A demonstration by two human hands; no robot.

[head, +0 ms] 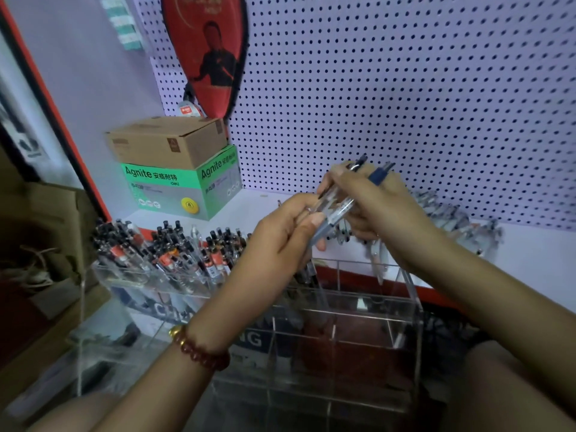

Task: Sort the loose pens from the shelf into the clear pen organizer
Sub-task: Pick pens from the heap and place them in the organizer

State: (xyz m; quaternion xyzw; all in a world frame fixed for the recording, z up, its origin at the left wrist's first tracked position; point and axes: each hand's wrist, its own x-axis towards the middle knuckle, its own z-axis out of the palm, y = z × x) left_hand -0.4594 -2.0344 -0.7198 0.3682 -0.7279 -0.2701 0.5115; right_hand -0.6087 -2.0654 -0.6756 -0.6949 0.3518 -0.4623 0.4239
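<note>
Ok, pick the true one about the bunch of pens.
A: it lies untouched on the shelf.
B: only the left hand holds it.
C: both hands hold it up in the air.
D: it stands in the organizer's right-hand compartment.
C: the left hand and the right hand both grip the bunch of pens, lifted clear of the shelf and the clear organizer.

Cannot count the blurred loose pens [458,216] on the shelf [536,257], nor read the lettering [254,338] half hidden behind the left forearm [215,310].
</note>
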